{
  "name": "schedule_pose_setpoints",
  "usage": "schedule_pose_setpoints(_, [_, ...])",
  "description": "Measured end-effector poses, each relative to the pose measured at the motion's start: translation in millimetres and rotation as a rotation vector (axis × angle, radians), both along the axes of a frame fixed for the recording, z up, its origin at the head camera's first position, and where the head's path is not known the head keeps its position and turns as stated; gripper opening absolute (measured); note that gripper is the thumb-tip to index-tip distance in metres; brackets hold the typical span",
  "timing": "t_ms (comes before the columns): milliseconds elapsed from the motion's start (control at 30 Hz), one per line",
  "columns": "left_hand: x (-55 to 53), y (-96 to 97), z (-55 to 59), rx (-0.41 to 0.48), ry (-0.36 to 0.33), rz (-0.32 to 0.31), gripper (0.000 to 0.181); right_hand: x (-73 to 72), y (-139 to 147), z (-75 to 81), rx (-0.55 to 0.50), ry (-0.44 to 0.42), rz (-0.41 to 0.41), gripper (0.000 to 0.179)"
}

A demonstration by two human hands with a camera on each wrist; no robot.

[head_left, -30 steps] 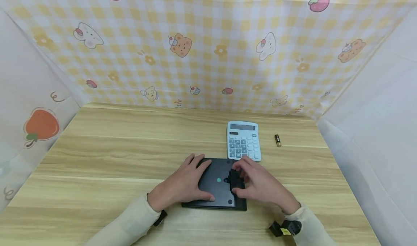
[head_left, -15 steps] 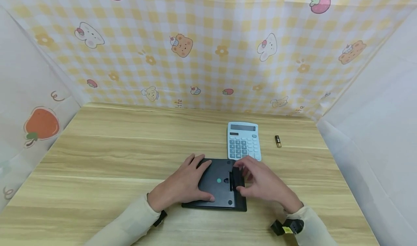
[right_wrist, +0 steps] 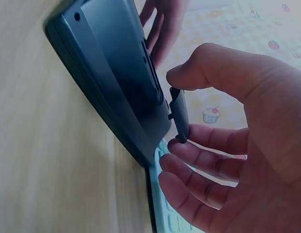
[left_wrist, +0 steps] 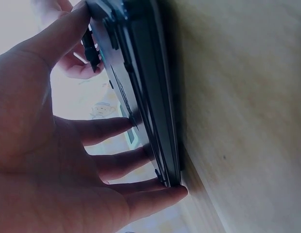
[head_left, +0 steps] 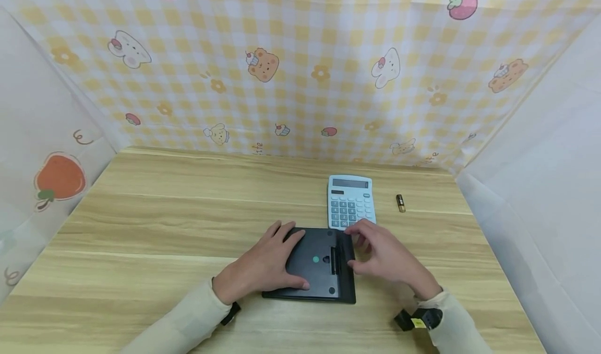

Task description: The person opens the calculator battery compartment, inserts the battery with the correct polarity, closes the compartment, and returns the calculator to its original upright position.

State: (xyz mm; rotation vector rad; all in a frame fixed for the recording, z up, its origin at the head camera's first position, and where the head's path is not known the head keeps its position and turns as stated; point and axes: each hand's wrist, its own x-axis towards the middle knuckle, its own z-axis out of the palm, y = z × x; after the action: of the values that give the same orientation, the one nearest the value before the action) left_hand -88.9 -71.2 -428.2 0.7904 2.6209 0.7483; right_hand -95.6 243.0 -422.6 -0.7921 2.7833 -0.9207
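My right grip (head_left: 382, 256) pinches the small battery cover (right_wrist: 180, 117) by its ends, so I'd best squeeze lightly while my spread left grip (head_left: 264, 266) steadies the black device (head_left: 318, 275)

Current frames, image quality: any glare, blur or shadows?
Head: fairly even light, faint shadow near the right hand. Left wrist: upper left blown out beyond the dim left hand, tabletop soft. Right wrist: bluish cast, patterned cloth washed out, black device blurred at its near corner, black cover clearer.
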Motion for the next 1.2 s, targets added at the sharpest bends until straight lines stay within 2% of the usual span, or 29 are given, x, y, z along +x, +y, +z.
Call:
schedule_pose_setpoints(367, [-1.0, -1.7, 0.5, -0.003, 0.011, 0.003, 0.107, -9.4, 16, 8.6, -0.001, -0.004, -0.033, 0.057])
schedule_pose_setpoints(800, [-1.1, -1.5, -0.7, -0.010, 0.030, -0.002, 0.106, -19.8, 36, 0.8, 0.001, 0.013, -0.061, 0.057])
schedule_pose_setpoints(1200, [-0.8, -0.8, -1.0, -0.007, 0.043, -0.005, 0.106, -24.0, 51, 7.2, 0.058, 0.028, -0.121, 0.055])
